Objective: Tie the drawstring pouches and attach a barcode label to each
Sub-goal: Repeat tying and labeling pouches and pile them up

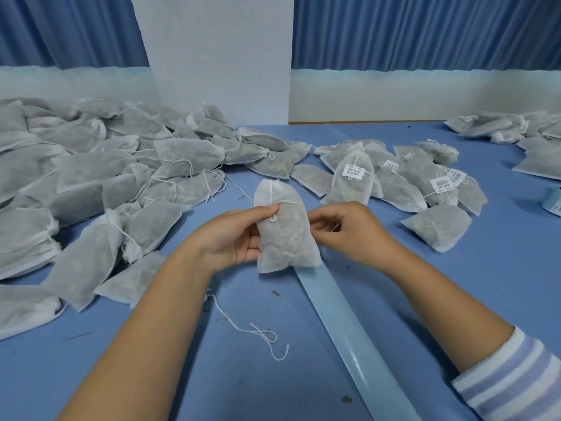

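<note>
A white mesh drawstring pouch [285, 235] filled with dried herbs is held upright above the blue table [212, 375]. My left hand [239, 235] grips its left side, thumb pressing the knotted string on the front. My right hand [349, 229] pinches the pouch's right edge and a thin bit of string. A long pale blue backing strip [358, 338] runs from under the pouch toward the near edge. No label shows on the held pouch.
A large heap of unlabelled pouches [91, 177] covers the left of the table. Pouches with barcode labels [403, 177] lie at the right rear, more at the far right [501, 126]. A loose string [258, 332] lies near my left forearm. A label roll [554, 202] sits at the right edge.
</note>
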`<state>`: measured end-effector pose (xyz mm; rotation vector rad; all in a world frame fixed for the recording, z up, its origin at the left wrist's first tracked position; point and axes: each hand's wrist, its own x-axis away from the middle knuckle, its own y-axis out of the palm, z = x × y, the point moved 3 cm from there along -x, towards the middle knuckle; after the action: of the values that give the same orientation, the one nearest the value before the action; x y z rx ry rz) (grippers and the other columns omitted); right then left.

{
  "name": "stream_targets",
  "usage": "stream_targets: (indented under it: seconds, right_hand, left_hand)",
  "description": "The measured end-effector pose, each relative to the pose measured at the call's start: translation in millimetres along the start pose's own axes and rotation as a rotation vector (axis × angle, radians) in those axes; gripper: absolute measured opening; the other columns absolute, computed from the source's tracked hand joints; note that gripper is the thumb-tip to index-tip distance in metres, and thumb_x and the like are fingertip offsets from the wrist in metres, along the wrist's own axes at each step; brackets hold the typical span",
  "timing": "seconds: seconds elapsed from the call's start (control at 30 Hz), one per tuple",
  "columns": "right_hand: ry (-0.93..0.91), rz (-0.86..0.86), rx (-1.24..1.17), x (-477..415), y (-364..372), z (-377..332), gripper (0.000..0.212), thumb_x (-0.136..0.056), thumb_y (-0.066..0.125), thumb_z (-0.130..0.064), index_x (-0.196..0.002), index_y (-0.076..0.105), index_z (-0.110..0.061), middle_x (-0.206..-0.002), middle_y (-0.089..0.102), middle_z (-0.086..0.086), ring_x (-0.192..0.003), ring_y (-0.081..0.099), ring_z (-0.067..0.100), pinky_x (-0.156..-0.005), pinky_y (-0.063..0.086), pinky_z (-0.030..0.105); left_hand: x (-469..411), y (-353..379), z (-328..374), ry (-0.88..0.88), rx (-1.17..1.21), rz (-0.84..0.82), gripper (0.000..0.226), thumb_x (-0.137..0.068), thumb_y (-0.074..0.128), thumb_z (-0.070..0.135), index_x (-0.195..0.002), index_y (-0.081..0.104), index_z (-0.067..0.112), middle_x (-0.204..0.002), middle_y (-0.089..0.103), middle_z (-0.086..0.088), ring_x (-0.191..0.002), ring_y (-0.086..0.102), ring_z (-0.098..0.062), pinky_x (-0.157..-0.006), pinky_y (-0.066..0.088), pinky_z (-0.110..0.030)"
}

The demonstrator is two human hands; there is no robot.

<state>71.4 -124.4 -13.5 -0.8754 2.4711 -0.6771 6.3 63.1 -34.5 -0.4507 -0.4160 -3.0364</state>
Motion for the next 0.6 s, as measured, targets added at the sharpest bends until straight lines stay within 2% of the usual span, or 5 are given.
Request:
stream_targets:
  seconds: [0.1,0.2,0.3,0.4,0.6]
  right_hand:
    - [-0.03,0.041,0.051,-0.8,-1.0,0.4,0.018,-0.085,0.072,-0.011,-0.093,0.074,-0.027,-0.083,0.074,-0.002,-0.075,0.067,0.012,-0.068,0.048,0.013]
    - [-0.052,0.076,0.095,-1.1,-1.0,1.0,0.024,-0.083,0.074,-0.015,-0.089,0.068,-0.037,-0.078,0.069,-0.012,-0.069,0.06,0.002,-0.066,0.044,0.009]
    - [-0.08,0.093,0.125,-1.0,-0.7,1.4,0.021,-0.082,0.075,-0.015,-0.087,0.069,-0.035,-0.076,0.067,-0.015,-0.068,0.057,-0.002,-0.065,0.042,0.008]
    - [-0.113,0.118,0.149,-0.8,-1.6,1.4,0.017,-0.083,0.075,-0.015,-0.09,0.074,-0.03,-0.08,0.068,-0.014,-0.069,0.058,0.002,-0.066,0.041,0.009]
    - [-0.162,0.165,0.157,-0.4,-3.3,0.8,0.017,-0.083,0.076,-0.016,-0.095,0.076,-0.027,-0.085,0.07,-0.015,-0.076,0.061,0.008,-0.067,0.041,0.009]
  left_hand:
    - [-1.7,-0.8,-2.2,-0.031,0.034,-0.014,0.043,-0.07,0.075,0.032,-0.107,0.071,0.012,-0.103,0.076,-0.008,-0.086,0.075,-0.02,-0.066,0.061,-0.032]
    - [-3.8,-2.2,-4.9,-0.055,0.064,-0.015,0.041,-0.068,0.076,0.03,-0.104,0.072,0.011,-0.101,0.076,-0.009,-0.084,0.075,-0.02,-0.064,0.06,-0.033]
    - [-6.0,-4.5,-6.8,-0.065,0.075,-0.022,0.032,-0.068,0.076,0.028,-0.096,0.077,0.011,-0.102,0.076,-0.01,-0.085,0.075,-0.021,-0.065,0.061,-0.033]
    - [-7.1,-5.4,-7.2,-0.063,0.111,-0.032,0.02,-0.072,0.073,0.026,-0.084,0.082,0.014,-0.099,0.076,-0.009,-0.084,0.075,-0.02,-0.065,0.061,-0.033]
    - [-7.8,-5.8,-8.8,-0.075,0.225,-0.015,0.02,-0.072,0.073,0.022,-0.085,0.082,0.01,-0.102,0.076,-0.011,-0.086,0.076,-0.022,-0.065,0.061,-0.036]
